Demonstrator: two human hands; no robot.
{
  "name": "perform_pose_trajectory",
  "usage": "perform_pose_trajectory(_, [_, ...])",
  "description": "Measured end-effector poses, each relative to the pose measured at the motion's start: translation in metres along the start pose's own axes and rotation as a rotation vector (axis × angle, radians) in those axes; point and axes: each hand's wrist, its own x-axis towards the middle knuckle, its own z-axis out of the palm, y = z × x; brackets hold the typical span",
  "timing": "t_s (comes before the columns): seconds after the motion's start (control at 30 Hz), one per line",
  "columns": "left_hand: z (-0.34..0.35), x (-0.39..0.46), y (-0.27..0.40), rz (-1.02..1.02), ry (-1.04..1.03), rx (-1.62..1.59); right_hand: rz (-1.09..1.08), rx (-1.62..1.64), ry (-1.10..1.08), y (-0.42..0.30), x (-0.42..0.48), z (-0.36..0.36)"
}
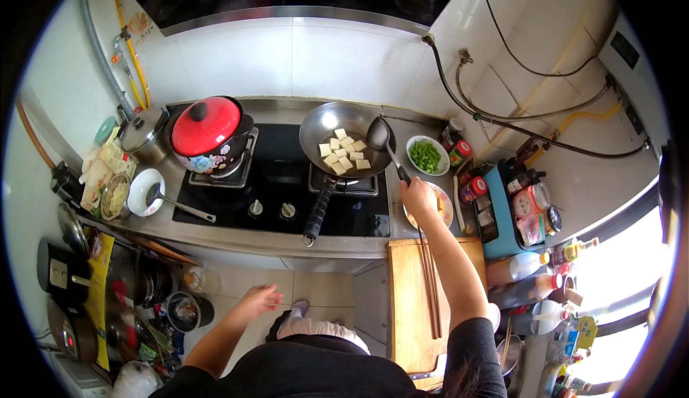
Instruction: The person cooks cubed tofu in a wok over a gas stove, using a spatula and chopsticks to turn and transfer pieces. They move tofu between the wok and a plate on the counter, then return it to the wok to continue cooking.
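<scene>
My right hand [420,199] grips the black handle of a metal ladle [379,134]. The ladle's bowl is over the right side of a wok [317,129]; whether it touches the metal I cannot tell. Several pale cubes that look like tofu [347,145] lie in the wok, on the right burner. Below my right hand is a plate of orange-brown food [444,209], partly hidden by the hand and forearm. Sliced green vegetables fill a white bowl [442,153] beside the wok. My left hand [262,298] hangs in front of the counter, holding nothing, fingers loosely apart.
The wok's wrapped handle [320,209] juts over the cooktop's front edge. A red-lidded pot [207,129] occupies the left burner. Left of it, a spoon [188,209] rests in a white bowl [141,204]. Chopsticks [430,290] lie on a wooden board [406,301]; bottles [517,269] line the right.
</scene>
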Motion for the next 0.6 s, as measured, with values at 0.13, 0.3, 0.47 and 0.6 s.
perform_pose_trajectory(0.13, [-0.073,0.01,-0.069,-0.106,0.245,-0.008,-0.033,0.101,-0.026,0.029,0.022,0.009])
perform_pose_trajectory(0.3, [-0.127,-0.006,-0.159,-0.298,0.575,-0.119,0.188,0.383,-0.275,0.003,0.018,-0.02])
perform_pose_trajectory(0.47, [-0.125,-0.032,-0.174,-0.319,0.704,-0.145,-0.056,0.187,-0.115,0.011,0.029,-0.012])
perform_pose_trajectory(0.6, [-0.135,-0.02,-0.193,-0.289,0.628,-0.146,-0.048,0.085,-0.108,0.022,0.037,-0.008])
